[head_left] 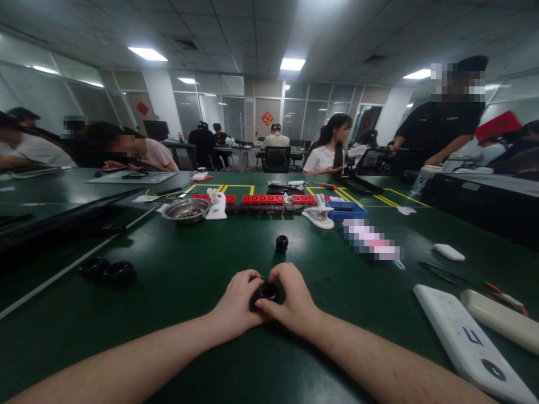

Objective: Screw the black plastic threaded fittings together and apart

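Observation:
Between my two hands is a black round fitting with a hole in its top (269, 290), close above or on the green table. My left hand (241, 297) curls around its left side, fingers closed on it. From the right, my right hand (292, 294) grips the same piece, with the thumb across its near edge. A smaller black ribbed fitting (282, 243) stands just beyond my hands. Two more black ring-shaped fittings, a left one (94, 269) and a right one (119, 273), lie side by side to the left.
A metal bowl of small parts (186, 212), a red strip (269, 200), white clips (216, 204) and a blue tray (346, 210) line the far side. At right lie a white device (471, 336), a beige case (501, 317) and pliers (446, 276). Several people sit beyond; one person stands.

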Demonstrator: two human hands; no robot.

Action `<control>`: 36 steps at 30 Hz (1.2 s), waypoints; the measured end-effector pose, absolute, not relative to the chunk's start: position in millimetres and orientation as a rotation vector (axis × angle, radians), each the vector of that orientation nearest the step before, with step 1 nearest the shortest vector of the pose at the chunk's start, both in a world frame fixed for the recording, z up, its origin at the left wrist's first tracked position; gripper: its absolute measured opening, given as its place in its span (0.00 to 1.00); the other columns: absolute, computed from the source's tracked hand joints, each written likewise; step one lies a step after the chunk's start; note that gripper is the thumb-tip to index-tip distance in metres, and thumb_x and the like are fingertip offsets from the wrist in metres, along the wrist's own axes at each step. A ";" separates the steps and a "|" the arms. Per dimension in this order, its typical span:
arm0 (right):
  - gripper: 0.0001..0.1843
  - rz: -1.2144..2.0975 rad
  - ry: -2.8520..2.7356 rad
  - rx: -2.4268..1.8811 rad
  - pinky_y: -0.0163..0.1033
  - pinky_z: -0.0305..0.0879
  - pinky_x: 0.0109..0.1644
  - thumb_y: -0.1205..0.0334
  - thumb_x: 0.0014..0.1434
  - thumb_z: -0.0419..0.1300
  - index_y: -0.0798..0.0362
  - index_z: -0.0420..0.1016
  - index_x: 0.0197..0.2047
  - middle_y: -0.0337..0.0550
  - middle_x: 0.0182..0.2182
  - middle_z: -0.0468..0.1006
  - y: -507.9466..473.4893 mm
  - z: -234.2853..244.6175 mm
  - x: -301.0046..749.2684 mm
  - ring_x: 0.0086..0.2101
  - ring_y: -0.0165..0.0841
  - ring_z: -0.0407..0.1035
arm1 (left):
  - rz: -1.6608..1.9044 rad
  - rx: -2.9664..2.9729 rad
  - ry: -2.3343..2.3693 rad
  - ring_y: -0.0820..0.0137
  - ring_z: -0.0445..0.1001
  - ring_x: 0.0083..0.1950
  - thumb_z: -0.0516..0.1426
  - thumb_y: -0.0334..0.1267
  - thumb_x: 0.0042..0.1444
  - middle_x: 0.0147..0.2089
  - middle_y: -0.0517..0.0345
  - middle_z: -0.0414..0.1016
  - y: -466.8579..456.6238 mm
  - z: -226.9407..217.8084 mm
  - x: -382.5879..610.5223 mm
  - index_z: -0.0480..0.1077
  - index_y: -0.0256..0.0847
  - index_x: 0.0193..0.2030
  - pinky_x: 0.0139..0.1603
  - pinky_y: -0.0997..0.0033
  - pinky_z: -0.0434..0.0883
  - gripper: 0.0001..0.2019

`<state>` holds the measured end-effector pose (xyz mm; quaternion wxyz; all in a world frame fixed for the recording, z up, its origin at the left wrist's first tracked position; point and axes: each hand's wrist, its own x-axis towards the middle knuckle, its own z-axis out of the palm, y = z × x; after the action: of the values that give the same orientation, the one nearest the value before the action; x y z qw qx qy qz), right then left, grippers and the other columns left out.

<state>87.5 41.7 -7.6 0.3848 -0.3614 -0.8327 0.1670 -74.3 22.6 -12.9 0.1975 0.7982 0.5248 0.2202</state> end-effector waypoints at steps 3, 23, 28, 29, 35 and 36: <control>0.15 0.484 -2.182 -0.795 0.48 0.57 0.48 0.67 0.45 0.56 0.53 0.62 0.40 0.44 0.35 0.67 41.2 -6.2 89.7 0.38 0.36 0.62 | 0.621 2.229 1.441 0.60 0.59 0.51 0.59 0.44 0.42 0.48 0.53 0.60 23.0 -12.5 -74.6 0.64 0.43 0.47 0.53 0.57 0.60 0.23; 0.25 0.541 -2.128 -0.706 0.47 0.56 0.50 0.65 0.45 0.56 0.53 0.58 0.48 0.48 0.44 0.64 39.9 -8.0 91.7 0.45 0.39 0.58 | 0.621 2.273 1.445 0.59 0.59 0.53 0.59 0.45 0.42 0.49 0.51 0.61 24.2 -15.9 -75.4 0.65 0.41 0.45 0.54 0.57 0.58 0.22; 0.18 0.567 -2.070 -0.820 0.45 0.61 0.45 0.64 0.46 0.58 0.52 0.61 0.42 0.45 0.37 0.67 42.1 -11.1 90.9 0.39 0.37 0.63 | 0.628 2.269 1.427 0.60 0.59 0.51 0.58 0.49 0.44 0.48 0.53 0.61 23.4 -15.6 -76.1 0.64 0.43 0.47 0.52 0.58 0.60 0.23; 0.18 0.588 -2.084 -0.773 0.46 0.60 0.46 0.67 0.46 0.55 0.52 0.60 0.43 0.44 0.37 0.68 41.6 -10.6 91.1 0.39 0.36 0.63 | 0.630 2.268 1.419 0.60 0.59 0.52 0.58 0.49 0.44 0.49 0.53 0.61 23.4 -15.7 -76.4 0.63 0.44 0.48 0.52 0.57 0.60 0.24; 0.26 0.568 -2.118 -0.623 0.48 0.55 0.52 0.70 0.46 0.53 0.53 0.55 0.51 0.48 0.46 0.64 37.4 -9.0 92.7 0.47 0.38 0.58 | 0.644 2.285 1.411 0.59 0.58 0.54 0.59 0.45 0.43 0.51 0.51 0.60 25.6 -20.1 -77.5 0.64 0.42 0.47 0.55 0.57 0.58 0.23; 0.25 0.552 -2.097 -0.661 0.47 0.57 0.50 0.68 0.47 0.55 0.53 0.56 0.50 0.48 0.45 0.64 37.4 -9.2 92.4 0.47 0.39 0.58 | 0.646 2.284 1.417 0.59 0.58 0.54 0.59 0.45 0.42 0.51 0.51 0.60 25.8 -20.7 -77.4 0.65 0.42 0.46 0.55 0.57 0.57 0.22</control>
<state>92.4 37.4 -9.2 0.4234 -0.2640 -0.8381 0.2206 -77.4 25.8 -20.7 0.1873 0.8115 0.5036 0.2296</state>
